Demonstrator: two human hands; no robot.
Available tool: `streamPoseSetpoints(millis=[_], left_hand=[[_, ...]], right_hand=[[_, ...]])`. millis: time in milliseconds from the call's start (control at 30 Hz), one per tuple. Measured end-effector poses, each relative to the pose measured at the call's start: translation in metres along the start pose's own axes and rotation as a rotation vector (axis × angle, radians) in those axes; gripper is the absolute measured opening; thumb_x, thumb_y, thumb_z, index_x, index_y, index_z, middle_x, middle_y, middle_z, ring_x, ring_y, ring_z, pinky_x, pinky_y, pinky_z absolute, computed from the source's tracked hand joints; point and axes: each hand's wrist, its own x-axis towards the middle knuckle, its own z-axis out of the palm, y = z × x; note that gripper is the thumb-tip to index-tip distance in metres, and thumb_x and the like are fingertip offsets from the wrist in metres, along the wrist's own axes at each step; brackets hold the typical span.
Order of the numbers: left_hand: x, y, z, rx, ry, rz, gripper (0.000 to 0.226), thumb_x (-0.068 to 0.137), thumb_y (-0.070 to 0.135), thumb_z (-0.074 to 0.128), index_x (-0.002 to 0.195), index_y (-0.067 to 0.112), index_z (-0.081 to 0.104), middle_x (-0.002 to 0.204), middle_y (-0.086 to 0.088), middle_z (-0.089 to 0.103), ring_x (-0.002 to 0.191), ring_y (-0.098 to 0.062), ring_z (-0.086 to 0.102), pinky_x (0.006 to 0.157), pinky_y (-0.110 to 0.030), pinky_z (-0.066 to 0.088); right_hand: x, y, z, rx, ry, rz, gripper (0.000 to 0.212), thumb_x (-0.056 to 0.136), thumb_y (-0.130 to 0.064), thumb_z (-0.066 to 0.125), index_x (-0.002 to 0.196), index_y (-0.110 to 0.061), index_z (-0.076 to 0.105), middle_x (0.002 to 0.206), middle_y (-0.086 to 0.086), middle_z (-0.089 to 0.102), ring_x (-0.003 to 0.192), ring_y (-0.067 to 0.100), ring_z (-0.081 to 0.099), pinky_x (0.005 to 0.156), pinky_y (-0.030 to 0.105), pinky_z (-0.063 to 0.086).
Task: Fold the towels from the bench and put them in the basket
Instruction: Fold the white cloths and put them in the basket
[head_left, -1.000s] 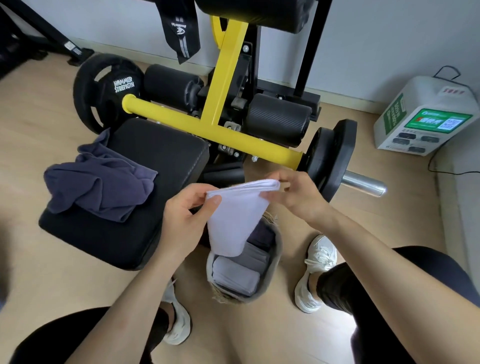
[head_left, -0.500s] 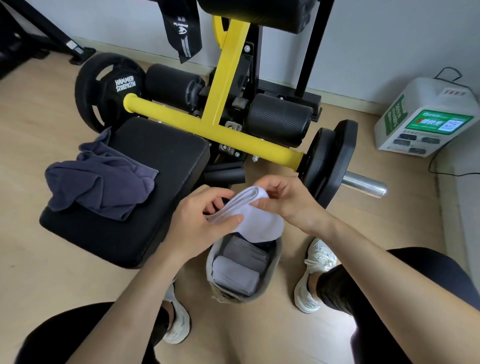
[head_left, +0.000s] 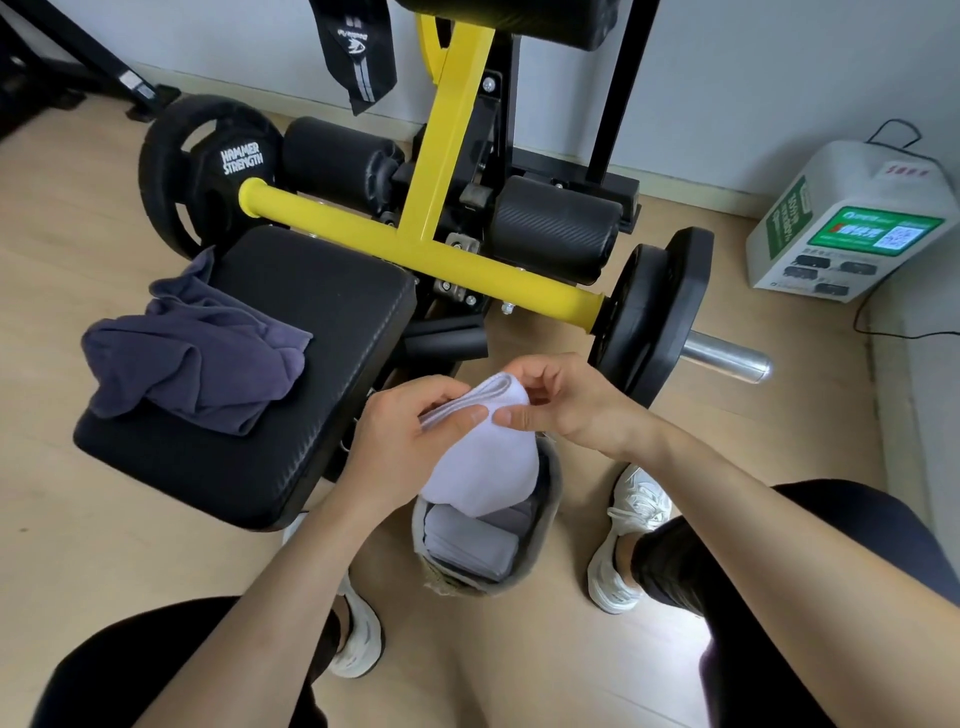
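A folded white towel (head_left: 480, 467) hangs between both hands, right above the basket. My left hand (head_left: 410, 441) pinches its left side and my right hand (head_left: 566, 405) pinches the folded top edge, thumbs nearly meeting. The grey basket (head_left: 548, 525) stands on the floor between my feet and holds folded grey towels (head_left: 470, 543); the white towel hides its far part. A crumpled dark purple towel (head_left: 195, 358) lies on the left of the black bench pad (head_left: 322, 332).
Behind the bench are a yellow machine frame (head_left: 431, 254), black roller pads and weight plates (head_left: 654, 312) with a steel sleeve sticking out to the right. A white and green box (head_left: 852, 218) sits by the wall at right. My white shoes flank the basket.
The white towel has been folded over from a long hanging strip into a shorter bundle. Both hands have come together and dropped slightly toward the basket.
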Motion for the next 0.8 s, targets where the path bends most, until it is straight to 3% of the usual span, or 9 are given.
streamPoseSetpoints(millis=[67,200,267,367,500,567,733,800], left_hand=[[0.001,0.005,-0.005,-0.074,0.014,-0.038,0.028,0.086,0.047,0.065,0.095,0.024,0.077,0.083,0.003,0.073,0.076,-0.018,0.068,0.063,-0.037,0.053],[0.005,0.006,-0.023,-0.165,0.173,-0.098,0.004,0.092,0.031,0.069,0.091,0.031,0.073,0.082,0.016,0.073,0.074,0.003,0.062,0.063,-0.012,0.045],[0.006,0.003,-0.030,-0.208,0.300,-0.158,0.014,0.097,0.020,0.067,0.092,0.031,0.072,0.078,0.019,0.070,0.074,0.006,0.058,0.066,-0.010,0.043],[0.006,0.003,-0.035,-0.339,0.417,-0.229,0.018,0.100,0.021,0.064,0.091,0.031,0.075,0.078,0.018,0.068,0.079,-0.002,0.058,0.073,-0.020,0.044],[0.008,0.002,-0.043,-0.528,0.490,-0.272,0.019,0.096,0.030,0.065,0.085,0.034,0.080,0.090,0.003,0.067,0.093,-0.015,0.058,0.082,-0.036,0.046],[0.009,0.000,-0.048,-0.577,0.511,-0.272,0.018,0.096,0.031,0.065,0.085,0.030,0.080,0.093,-0.004,0.062,0.094,-0.019,0.054,0.082,-0.038,0.044],[0.008,-0.005,-0.061,-0.590,0.604,-0.309,0.018,0.094,0.037,0.068,0.087,0.024,0.078,0.085,0.002,0.061,0.090,-0.020,0.053,0.078,-0.040,0.042],[0.008,-0.007,-0.064,-0.567,0.636,-0.335,0.016,0.095,0.035,0.067,0.089,0.024,0.078,0.084,0.005,0.064,0.090,-0.019,0.055,0.079,-0.042,0.045]], right_hand=[[-0.002,0.000,0.001,-0.012,-0.026,0.059,0.025,0.084,0.000,0.074,0.108,0.004,0.069,0.102,0.010,0.076,0.094,0.018,0.071,0.087,0.034,0.058],[0.000,0.008,0.001,-0.125,-0.006,0.153,0.019,0.082,-0.008,0.080,0.097,0.001,0.072,0.095,0.010,0.076,0.085,0.016,0.069,0.088,0.037,0.056],[0.000,0.012,0.001,-0.170,-0.017,0.176,0.014,0.081,-0.010,0.081,0.093,-0.006,0.075,0.089,0.002,0.076,0.080,0.011,0.067,0.084,0.033,0.055],[-0.001,0.018,0.005,-0.222,-0.052,0.215,0.018,0.081,-0.012,0.081,0.098,-0.011,0.077,0.088,-0.001,0.076,0.074,0.005,0.063,0.076,0.023,0.053],[-0.001,0.030,0.010,-0.329,-0.066,0.247,0.016,0.078,-0.013,0.083,0.093,-0.013,0.076,0.089,0.005,0.075,0.076,0.008,0.061,0.076,0.029,0.052],[0.000,0.035,0.009,-0.328,-0.054,0.271,0.014,0.078,-0.008,0.081,0.089,-0.014,0.074,0.088,0.003,0.074,0.077,0.008,0.062,0.075,0.022,0.051],[-0.003,0.040,-0.002,-0.314,-0.012,0.328,0.018,0.080,-0.001,0.078,0.093,-0.010,0.071,0.080,-0.004,0.067,0.062,-0.004,0.055,0.062,0.012,0.044],[-0.004,0.043,-0.007,-0.352,0.005,0.349,0.015,0.082,-0.004,0.077,0.093,-0.014,0.073,0.077,-0.007,0.066,0.064,-0.003,0.056,0.064,0.013,0.045]])
